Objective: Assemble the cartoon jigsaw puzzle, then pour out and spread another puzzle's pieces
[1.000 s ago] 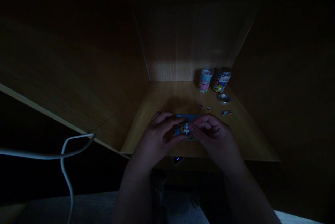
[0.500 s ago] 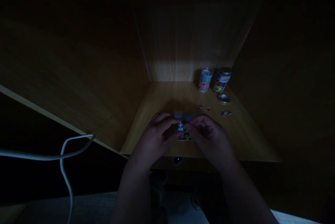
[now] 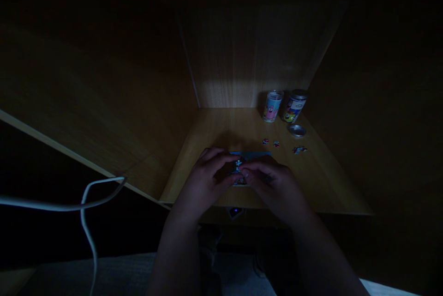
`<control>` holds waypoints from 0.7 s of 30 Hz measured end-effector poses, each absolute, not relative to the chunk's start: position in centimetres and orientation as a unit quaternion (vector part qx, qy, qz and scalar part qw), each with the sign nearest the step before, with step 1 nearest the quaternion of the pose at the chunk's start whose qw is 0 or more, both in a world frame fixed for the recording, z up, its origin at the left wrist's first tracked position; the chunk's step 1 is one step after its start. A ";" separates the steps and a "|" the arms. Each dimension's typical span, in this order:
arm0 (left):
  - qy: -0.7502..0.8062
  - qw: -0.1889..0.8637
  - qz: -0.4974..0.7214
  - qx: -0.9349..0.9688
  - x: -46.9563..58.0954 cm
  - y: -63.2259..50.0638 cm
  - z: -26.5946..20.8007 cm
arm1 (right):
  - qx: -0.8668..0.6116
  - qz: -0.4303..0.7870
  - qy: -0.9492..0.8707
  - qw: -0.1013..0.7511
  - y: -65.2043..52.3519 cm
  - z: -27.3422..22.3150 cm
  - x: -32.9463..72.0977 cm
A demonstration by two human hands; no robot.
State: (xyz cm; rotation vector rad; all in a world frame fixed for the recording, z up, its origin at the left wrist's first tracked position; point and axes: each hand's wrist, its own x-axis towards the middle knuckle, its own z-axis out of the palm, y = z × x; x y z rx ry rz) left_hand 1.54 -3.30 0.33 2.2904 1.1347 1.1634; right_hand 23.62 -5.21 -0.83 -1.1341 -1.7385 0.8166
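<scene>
Between the thumb and fingertips of my left hand [image 3: 207, 178] are small joined jigsaw puzzle pieces [image 3: 238, 165], pale blue and white. My right hand [image 3: 277, 185] is closed in a pinch at their right edge; its fingertips cover most of what it grips, a puzzle piece by its place. Beneath both hands lies a bluish picture sheet [image 3: 258, 153], largely hidden by them. Two loose puzzle pieces [image 3: 276, 144] rest just beyond the sheet, and a small heap of pieces [image 3: 299, 149] lies farther right.
A pink-and-blue cartoon can [image 3: 271, 110] and a second cartoon can [image 3: 293, 109] stand at the back right of the wooden desk [image 3: 221, 125]. A round metal lid [image 3: 297, 130] lies before them. Wooden panels enclose the desk. A white cable [image 3: 86, 229] hangs at left. The light is dim.
My right hand has moved slightly left, its fingertips now against the pieces in my left hand. More of the sheet's top right edge shows. My left hand has barely moved.
</scene>
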 end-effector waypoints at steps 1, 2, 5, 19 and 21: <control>0.395 0.166 0.410 0.805 1.5 -3.3 0.4 | -0.457 0.340 -0.693 0.441 -5.2 -0.9 23.7; 0.392 0.165 0.411 0.806 1.5 -3.3 0.5 | -0.455 0.354 -0.687 0.443 -5.2 -0.9 23.7; 0.389 0.166 0.412 0.807 1.6 -3.4 0.6 | -0.449 0.388 -0.671 0.445 -5.2 -0.8 23.6; 0.424 0.264 0.446 0.742 1.1 -3.0 0.7 | -0.446 0.384 -0.672 0.450 -5.0 -0.7 23.5; 0.415 0.280 0.444 0.743 1.2 -2.9 0.8 | -0.435 0.380 -0.681 0.450 -5.0 -0.6 23.5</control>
